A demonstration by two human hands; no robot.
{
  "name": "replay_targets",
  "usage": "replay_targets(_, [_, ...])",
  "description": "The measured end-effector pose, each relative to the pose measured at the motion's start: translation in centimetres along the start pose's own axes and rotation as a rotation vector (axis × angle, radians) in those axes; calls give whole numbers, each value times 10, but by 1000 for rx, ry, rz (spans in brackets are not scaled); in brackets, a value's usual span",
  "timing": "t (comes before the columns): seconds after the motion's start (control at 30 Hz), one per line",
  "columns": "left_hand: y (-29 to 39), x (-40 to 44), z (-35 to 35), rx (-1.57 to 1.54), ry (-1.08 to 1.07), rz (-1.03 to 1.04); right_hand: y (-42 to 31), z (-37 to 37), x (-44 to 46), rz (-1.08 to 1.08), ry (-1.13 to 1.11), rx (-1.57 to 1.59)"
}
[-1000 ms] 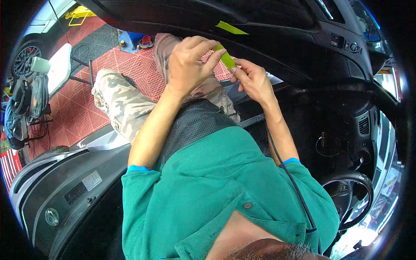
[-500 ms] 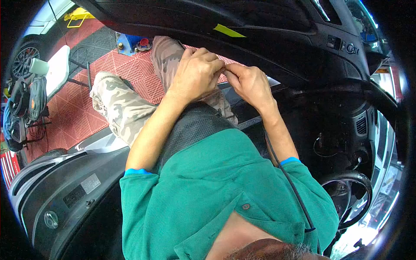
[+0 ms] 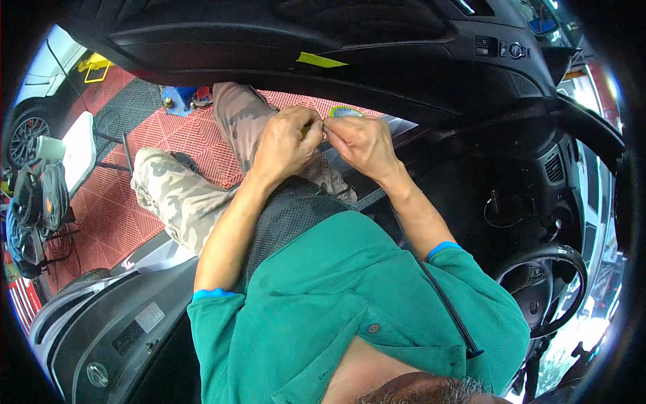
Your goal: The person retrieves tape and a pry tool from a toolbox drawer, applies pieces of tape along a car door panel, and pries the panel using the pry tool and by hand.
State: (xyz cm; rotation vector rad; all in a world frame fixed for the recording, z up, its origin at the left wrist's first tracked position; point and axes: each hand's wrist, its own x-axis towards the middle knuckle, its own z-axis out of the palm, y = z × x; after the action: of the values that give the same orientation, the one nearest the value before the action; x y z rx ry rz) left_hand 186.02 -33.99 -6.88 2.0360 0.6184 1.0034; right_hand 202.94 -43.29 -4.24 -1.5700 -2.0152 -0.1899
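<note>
My left hand (image 3: 286, 145) and my right hand (image 3: 365, 145) meet fingertip to fingertip above my lap, below the lower edge of the car door (image 3: 282, 67). Both are closed in a pinch. Whatever lies between the fingertips is too small and too hidden to name. Just beyond my right hand, a lime-green rimmed round object (image 3: 345, 112) shows partly. A strip of yellow-green tape (image 3: 321, 60) is stuck on the dark door panel.
Camouflage trouser legs (image 3: 180, 195) extend out over red floor tiles (image 3: 108, 229). A steering wheel (image 3: 579, 269) is at the right. Seen at the left are a white-topped stand (image 3: 82, 145) with a cup (image 3: 50, 148), hanging bags (image 3: 55, 195) and a blue tool (image 3: 179, 101).
The view has shifted, and both hands appear lower and further left, still together. The round lime-green rimmed object has come into sight beyond my right hand.
</note>
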Motion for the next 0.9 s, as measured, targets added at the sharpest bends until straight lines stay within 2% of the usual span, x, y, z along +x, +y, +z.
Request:
replay_targets(0.17, [-9,4,-9,-113,85,-362,-5,-4,-6,18,62,115])
replay_targets(0.23, [-37,6,-10,-288,228,-303,9,-7,-14,59,57,208])
replay_targets(0.27, [-46,6,-10,-377,299,-274,18,-9,-20,209,7,222])
replay_targets(0.4, [-65,2,-12,-473,235,-257,68,-22,-61,729,-213,195])
replay_targets(0.47, [-55,3,-12,-487,217,-318,126,-10,-119,731,-278,-66])
replay_targets(0.53, [-51,2,-10,-482,211,-360,145,-15,-158,956,-301,6])
replay_targets(0.6, [-50,2,-11,-446,190,-354,158,-16,-200,996,-387,-322])
replay_targets(0.7, [-44,4,-14,-364,149,-357,163,-15,-247,1309,-448,-327])
replay_targets(0.77, [-42,4,-13,-288,114,-338,156,-18,-257,1428,-448,-269])
replay_targets(0.87, [-43,4,-12,-152,50,-264,167,-22,-251,1331,-566,-378])
replay_targets(0.9, [-40,6,-13,-111,24,-231,173,-24,-247,1111,-438,-420])
